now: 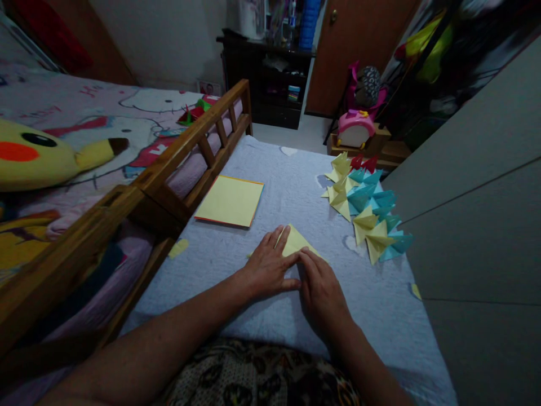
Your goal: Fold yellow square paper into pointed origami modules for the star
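A folded sheet of pale yellow paper [296, 240] lies on the blue bedspread in front of me, its peak pointing away. My left hand [270, 265] rests flat across its left part, fingers stretched out. On the lower right side, my right hand [321, 282] presses on the paper with its fingers held together; its fingertips meet my left thumb and index finger. Whether the right fingers pinch the edge I cannot see. Farther left sits a stack of square paper [230, 201], yellow on top with orange and red edges showing.
Several folded paper pieces in yellow [339, 194], teal [372, 192] and red [363, 163] stand along the right edge. A wooden rail [203, 146] borders the left, with a yellow plush toy [54, 158] beyond it. A grey cabinet [477, 225] flanks the right side.
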### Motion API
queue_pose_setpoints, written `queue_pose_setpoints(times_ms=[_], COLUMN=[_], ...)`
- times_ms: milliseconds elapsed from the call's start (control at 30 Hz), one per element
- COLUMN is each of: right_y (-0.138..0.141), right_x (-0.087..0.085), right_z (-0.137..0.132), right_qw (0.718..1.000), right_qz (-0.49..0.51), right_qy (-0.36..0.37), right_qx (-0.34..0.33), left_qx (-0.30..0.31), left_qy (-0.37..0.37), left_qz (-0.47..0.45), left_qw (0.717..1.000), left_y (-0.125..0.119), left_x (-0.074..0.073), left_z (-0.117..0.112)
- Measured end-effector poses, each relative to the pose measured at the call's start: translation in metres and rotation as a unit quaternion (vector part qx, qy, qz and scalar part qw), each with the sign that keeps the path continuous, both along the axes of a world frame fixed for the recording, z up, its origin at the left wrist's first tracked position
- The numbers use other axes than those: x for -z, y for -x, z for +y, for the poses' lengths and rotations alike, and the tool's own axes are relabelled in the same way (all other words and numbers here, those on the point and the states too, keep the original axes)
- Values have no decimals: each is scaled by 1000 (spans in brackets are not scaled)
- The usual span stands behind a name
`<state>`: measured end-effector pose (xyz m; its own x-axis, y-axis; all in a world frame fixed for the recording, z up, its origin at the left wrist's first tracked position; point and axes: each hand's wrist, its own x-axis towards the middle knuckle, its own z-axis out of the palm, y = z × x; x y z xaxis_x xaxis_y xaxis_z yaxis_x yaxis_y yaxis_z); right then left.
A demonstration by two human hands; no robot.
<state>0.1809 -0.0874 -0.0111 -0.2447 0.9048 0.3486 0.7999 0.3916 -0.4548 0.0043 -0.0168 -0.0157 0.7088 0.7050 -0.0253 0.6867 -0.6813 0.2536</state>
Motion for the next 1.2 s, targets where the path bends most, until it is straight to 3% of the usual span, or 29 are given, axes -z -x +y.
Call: queue_pose_setpoints(times_ms=[133, 367, 500, 633, 900, 1200], right_y=[1, 6, 7, 10, 23, 40], right_x=[8, -1, -3, -7, -18, -25], right_z=[-7, -6, -7, -7, -3, 2], right_qw=[1000, 1000, 999, 996, 986, 982], right_qz=[6, 0, -27, -74, -152, -180], right_qy=[11, 21, 41, 47, 59, 60], right_qx=[3, 13, 22, 14, 17, 27], left_qx=[11, 78, 87, 65, -40, -71], left_qy=[0, -56, -72, -88, -120, -133], left_qz=[-3, 4, 9, 20, 36, 51], left_qw=[1000, 995, 994, 994, 991, 987], left_y=[2, 13, 25, 37, 72, 98], left_x=[-3, -8, -8, -13, -18, -26], left_z=[2, -4, -15, -25, -38, -45])
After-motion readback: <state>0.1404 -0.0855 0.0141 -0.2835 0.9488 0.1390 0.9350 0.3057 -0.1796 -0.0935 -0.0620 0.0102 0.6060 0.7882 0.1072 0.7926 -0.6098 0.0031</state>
